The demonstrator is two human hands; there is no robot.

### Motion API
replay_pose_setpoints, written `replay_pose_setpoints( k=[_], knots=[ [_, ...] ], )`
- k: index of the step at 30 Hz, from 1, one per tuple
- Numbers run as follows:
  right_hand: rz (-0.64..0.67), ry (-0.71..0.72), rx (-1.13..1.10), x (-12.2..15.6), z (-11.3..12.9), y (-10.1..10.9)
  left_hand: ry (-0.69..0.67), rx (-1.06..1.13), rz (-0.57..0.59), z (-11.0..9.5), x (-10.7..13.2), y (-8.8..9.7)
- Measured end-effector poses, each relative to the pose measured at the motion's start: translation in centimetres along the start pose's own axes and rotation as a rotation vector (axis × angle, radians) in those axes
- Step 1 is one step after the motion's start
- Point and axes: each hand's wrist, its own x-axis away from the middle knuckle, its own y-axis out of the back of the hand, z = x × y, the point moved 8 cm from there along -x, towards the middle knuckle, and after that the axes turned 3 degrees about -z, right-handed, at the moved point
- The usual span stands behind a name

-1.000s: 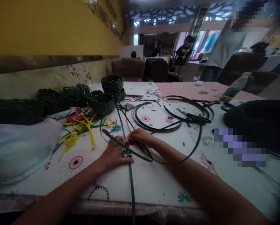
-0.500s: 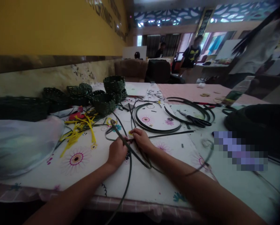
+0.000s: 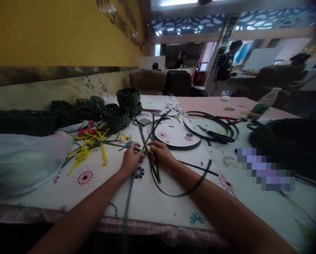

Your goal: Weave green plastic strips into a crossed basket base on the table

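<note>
My left hand (image 3: 131,158) and my right hand (image 3: 162,154) are close together above the flowered tablecloth. Between them dark green flat weaving strips (image 3: 150,158) cross one another, and the fingers of both hands are closed on these. A bit of yellow shows at my right fingertips, partly hidden. One long strip end curls over my right forearm; another hangs from my left hand past the table's front edge. Beyond the hands lies a coil of dark green strip (image 3: 183,147). Small dark green woven baskets (image 3: 115,116) stand at the back left.
Yellow strips (image 3: 87,144) lie in a heap at left, behind a white plastic bag (image 3: 23,165). At right are scissors (image 3: 217,137), a bottle (image 3: 265,104) and a big dark bundle (image 3: 287,141). People stand in the background.
The crossed strips have turned between my hands, so one now stands up away from me and another end loops over my right forearm. A person at far right has left view.
</note>
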Motion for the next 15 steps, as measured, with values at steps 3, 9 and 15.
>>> replay_pose_setpoints(
  k=[3,9,15],
  knots=[
    [-0.022,0.033,-0.101,0.2,0.9,0.3,0.002,0.047,-0.021,0.5,-0.2,0.1],
    [-0.06,0.063,-0.123,-0.2,0.7,0.3,-0.008,0.03,-0.068,1.2,-0.6,0.5],
    [-0.036,0.05,-0.004,-0.1,0.2,-0.5,-0.066,-0.027,-0.094,0.0,-0.5,0.9]
  ],
)
